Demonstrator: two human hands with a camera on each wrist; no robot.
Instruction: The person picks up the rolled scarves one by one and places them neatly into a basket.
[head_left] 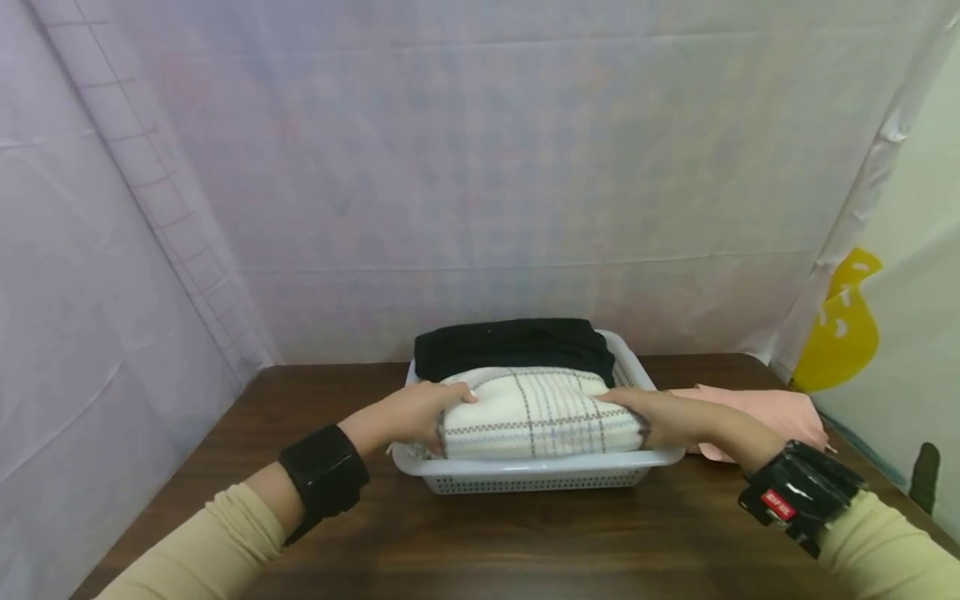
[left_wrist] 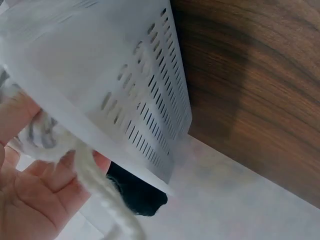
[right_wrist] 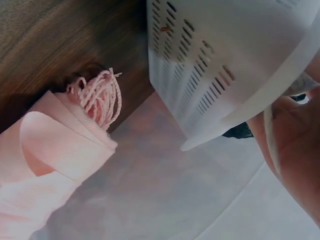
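A folded white plaid scarf (head_left: 536, 412) with grey, brown and blue lines lies in the front part of a white plastic basket (head_left: 536, 468). My left hand (head_left: 416, 412) grips its left end, thumb on top. At the opposite end, my right hand (head_left: 667, 415) holds the scarf the same way, its thumb pointing inward. In the left wrist view, thick white fringe (left_wrist: 92, 175) hangs over the left fingers near the basket rim. Behind the plaid scarf, a folded black cloth (head_left: 517, 346) fills the back of the basket. The scarf's underside is hidden.
A folded pink scarf (head_left: 761, 408) with pink fringe (right_wrist: 102, 97) lies on the brown wooden table (head_left: 487, 542), just right of the basket. A pale fabric backdrop (head_left: 480, 183) stands behind the table, and another sheet (head_left: 90, 333) borders its left side.
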